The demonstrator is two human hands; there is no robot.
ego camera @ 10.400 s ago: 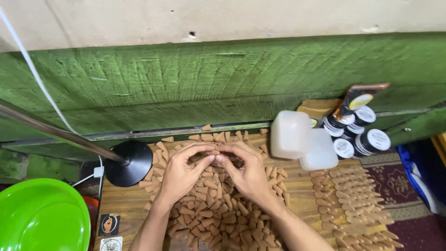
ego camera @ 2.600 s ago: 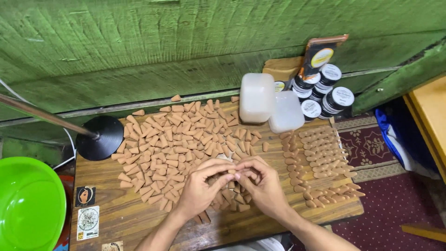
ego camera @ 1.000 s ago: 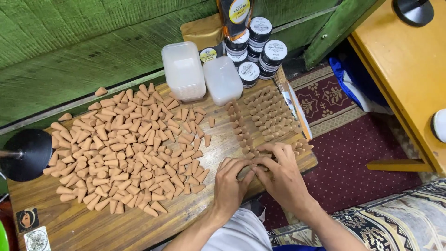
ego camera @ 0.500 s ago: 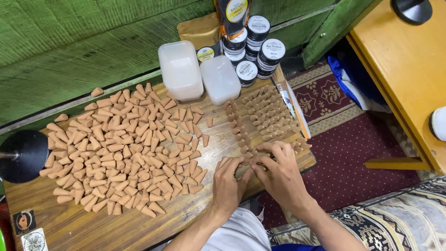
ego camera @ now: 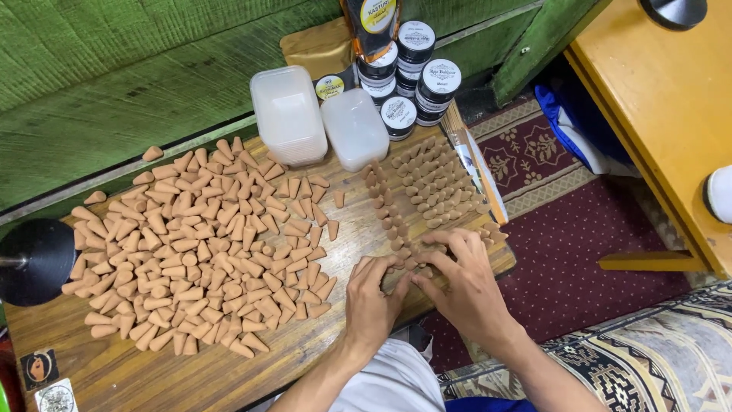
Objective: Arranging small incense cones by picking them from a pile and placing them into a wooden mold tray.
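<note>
Small tan cones stand upright in neat rows (ego camera: 427,191) at the right end of the wooden worktop (ego camera: 305,358), and both hands work at the near end of those rows. The left hand (ego camera: 371,299) lies flat, fingers spread apart, its fingertips touching cones. The right hand (ego camera: 459,278) curls over the last cones; whether it pinches one, I cannot tell. A loose heap of cones (ego camera: 198,244) lies to the left. Two translucent lidded boxes (ego camera: 320,126) and black jars (ego camera: 415,80) stand behind.
</note>
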